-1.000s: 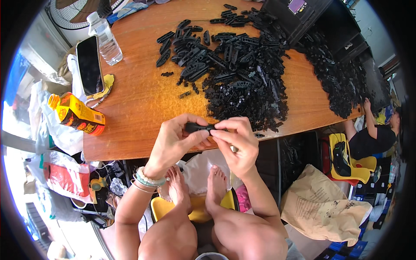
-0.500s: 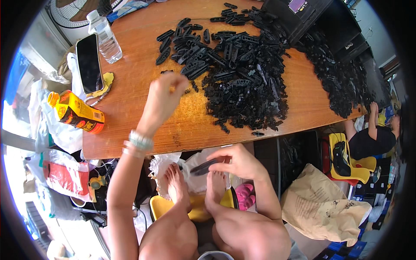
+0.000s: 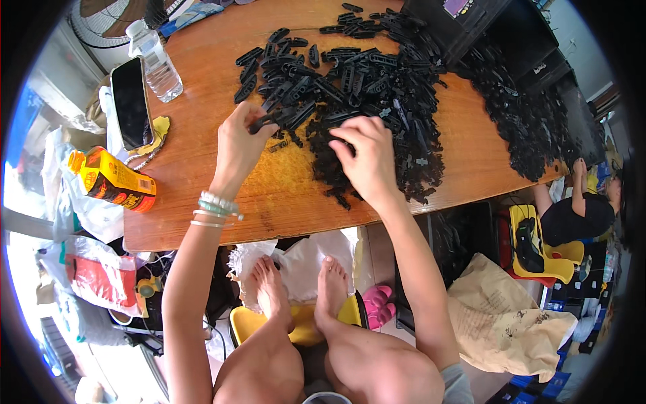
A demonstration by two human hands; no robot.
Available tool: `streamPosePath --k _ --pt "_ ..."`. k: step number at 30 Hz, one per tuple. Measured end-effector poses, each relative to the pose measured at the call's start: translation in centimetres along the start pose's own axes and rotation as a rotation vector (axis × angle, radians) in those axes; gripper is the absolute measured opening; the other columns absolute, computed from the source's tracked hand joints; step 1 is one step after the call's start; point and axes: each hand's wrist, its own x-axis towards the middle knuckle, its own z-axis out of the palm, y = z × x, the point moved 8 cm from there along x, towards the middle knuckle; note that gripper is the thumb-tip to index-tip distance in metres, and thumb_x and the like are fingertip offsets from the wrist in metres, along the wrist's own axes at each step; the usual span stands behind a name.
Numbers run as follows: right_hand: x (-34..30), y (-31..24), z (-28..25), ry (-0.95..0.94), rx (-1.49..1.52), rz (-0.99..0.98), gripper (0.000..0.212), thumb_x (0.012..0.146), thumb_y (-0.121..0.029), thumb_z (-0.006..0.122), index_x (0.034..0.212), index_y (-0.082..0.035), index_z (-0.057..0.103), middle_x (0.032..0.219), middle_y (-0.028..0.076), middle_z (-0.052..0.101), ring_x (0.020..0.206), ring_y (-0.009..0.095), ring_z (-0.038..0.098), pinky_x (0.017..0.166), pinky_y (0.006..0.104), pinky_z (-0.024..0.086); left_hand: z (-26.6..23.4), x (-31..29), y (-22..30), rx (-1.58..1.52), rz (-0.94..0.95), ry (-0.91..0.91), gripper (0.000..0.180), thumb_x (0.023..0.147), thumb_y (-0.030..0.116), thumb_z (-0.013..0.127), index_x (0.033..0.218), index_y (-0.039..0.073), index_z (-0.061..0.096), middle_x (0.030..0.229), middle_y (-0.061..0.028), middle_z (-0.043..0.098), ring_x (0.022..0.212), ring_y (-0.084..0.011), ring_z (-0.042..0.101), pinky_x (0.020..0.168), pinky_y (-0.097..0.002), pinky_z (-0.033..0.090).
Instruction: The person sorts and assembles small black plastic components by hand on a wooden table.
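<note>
Above the wooden table, my left hand (image 3: 241,140), with bracelets at the wrist, pinches a dark plastic piece (image 3: 261,124) between thumb and fingers. It is beside the left edge of a heap of long, slotted black plastic pieces (image 3: 289,77). My right hand (image 3: 369,151) is over a pile of small black plastic parts (image 3: 410,161) in front of that heap. Its fingers are bent, with a gap between thumb and forefinger, and I see nothing held there. The palm and the parts beneath it are hidden.
At the left stand a phone (image 3: 132,101), a clear water bottle (image 3: 156,64) and a yellow-orange bottle (image 3: 118,180). Black crates (image 3: 464,30) and another dark pile (image 3: 518,121) occupy the right. A paper bag (image 3: 505,316) lies below; a person (image 3: 582,212) sits far right.
My right hand has risen from above my feet to the small parts; the long black piece it held no longer shows there. My left hand has lowered slightly and now shows a dark piece.
</note>
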Motion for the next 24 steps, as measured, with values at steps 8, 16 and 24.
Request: streamPosePath --k 8,16,24 --pt "0.7 -1.9 2.5 -0.02 -0.205 -0.041 0.013 0.07 -0.01 0.072 0.081 -0.006 0.066 0.096 0.005 0.057 0.097 0.023 0.048 0.083 0.0401 0.034 -1.7 -5.7 1.2 -0.365 -0.139 -0.02 0.019 0.075 -0.002 0.069 0.089 0.0 0.056 0.075 0.0008 0.056 0.068 -0.0055 0.049 0.061 -0.0202 0.041" --pt "-3.4 -4.1 1.2 -0.095 0.955 0.534 0.017 0.087 0.003 0.056 0.102 0.003 0.063 0.091 0.003 0.056 0.069 0.005 0.051 0.057 0.0185 0.042 -1.3 -9.0 1.1 -0.443 -0.268 -0.074 0.021 0.076 0.001 0.068 0.09 0.002 0.053 0.071 0.0016 0.052 0.061 -0.0033 0.046 0.053 -0.0187 0.038" --pt "-4.7 -5.8 -1.8 -0.028 0.858 0.39 0.008 0.079 0.0 0.066 0.087 0.002 0.064 0.09 0.008 0.062 0.08 0.014 0.058 0.072 0.0253 0.045 -0.3 -11.4 4.7 -0.715 -0.47 -0.34 0.025 0.076 -0.007 0.066 0.097 -0.002 0.054 0.076 -0.0055 0.061 0.06 -0.0082 0.058 0.051 -0.02 0.047"
